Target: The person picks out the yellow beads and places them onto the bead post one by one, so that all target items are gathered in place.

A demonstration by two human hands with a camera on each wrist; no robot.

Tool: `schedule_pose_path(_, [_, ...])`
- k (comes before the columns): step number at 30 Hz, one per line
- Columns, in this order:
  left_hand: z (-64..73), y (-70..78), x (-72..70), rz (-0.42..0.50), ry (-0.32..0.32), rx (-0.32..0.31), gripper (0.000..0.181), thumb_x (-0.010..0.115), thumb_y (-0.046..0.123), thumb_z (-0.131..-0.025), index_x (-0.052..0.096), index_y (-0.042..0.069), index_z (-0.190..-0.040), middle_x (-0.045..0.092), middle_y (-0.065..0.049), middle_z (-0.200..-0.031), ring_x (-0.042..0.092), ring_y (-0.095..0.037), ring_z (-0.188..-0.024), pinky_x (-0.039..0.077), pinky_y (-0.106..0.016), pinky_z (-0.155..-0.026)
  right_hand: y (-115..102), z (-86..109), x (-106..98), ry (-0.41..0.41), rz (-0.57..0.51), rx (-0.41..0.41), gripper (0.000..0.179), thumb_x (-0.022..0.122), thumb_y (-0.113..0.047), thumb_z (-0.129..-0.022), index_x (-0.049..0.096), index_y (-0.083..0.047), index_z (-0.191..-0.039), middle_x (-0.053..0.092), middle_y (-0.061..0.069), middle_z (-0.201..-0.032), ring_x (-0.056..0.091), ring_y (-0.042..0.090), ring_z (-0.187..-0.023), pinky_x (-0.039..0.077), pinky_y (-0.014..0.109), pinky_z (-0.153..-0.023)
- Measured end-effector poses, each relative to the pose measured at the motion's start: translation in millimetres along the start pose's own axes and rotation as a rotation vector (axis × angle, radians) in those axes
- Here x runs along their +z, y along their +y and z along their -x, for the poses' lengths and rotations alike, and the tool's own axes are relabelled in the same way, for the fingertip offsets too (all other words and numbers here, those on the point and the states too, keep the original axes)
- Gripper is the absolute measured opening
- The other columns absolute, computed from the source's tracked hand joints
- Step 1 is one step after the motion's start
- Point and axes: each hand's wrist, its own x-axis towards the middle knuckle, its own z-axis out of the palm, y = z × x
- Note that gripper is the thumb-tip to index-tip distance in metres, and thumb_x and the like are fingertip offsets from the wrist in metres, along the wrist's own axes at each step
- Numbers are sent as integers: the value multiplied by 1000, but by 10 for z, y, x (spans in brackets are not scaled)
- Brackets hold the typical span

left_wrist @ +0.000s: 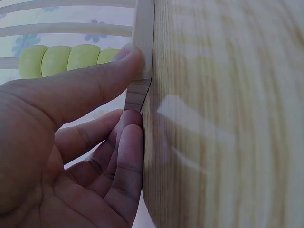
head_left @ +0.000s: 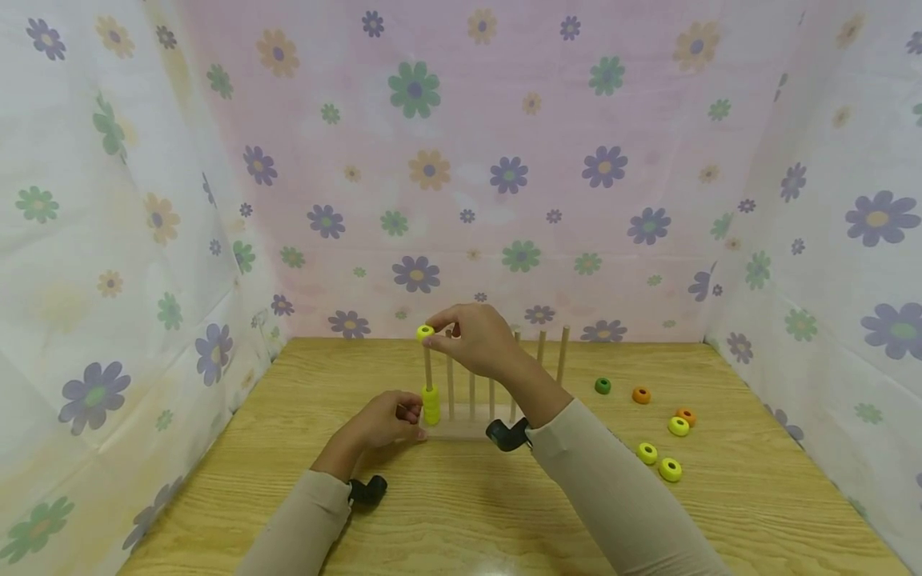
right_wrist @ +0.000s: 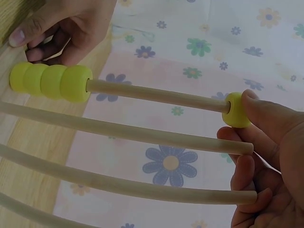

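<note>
A wooden peg rack [head_left: 461,433] with several upright pegs stands on the table. My right hand [head_left: 484,340] pinches a yellow bead [right_wrist: 236,110] between thumb and fingers at the top of the leftmost peg [right_wrist: 156,96]; the peg's tip is inside the bead's hole. Lower on that peg, several yellow beads [head_left: 430,406] are stacked against the base. At the rack's left end, my left hand [head_left: 385,420] grips the base, thumb [left_wrist: 107,78] on its front and the other fingers curled at the end face. The remaining pegs carry no beads, though my right hand partly hides some.
Right of the rack lie loose beads: a green one [head_left: 603,386], an orange one [head_left: 641,395], another orange one [head_left: 687,417] beside a yellow one [head_left: 679,426], and two more yellow ones nearer the front. Flowered cloth [head_left: 461,200] encloses the wooden table [head_left: 446,512] at the back and sides.
</note>
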Motion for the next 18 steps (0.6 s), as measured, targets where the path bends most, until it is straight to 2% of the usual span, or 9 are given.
schedule_pose_path(18, [-4, 4, 0, 10, 2, -6, 61, 87, 18, -86, 61, 2, -139, 66, -2, -111, 61, -17, -101, 54, -34, -90, -21, 10, -7, -8, 22, 12, 28, 76, -40, -95, 79, -25, -119, 73, -8, -112, 60, 13, -93, 51, 33, -74])
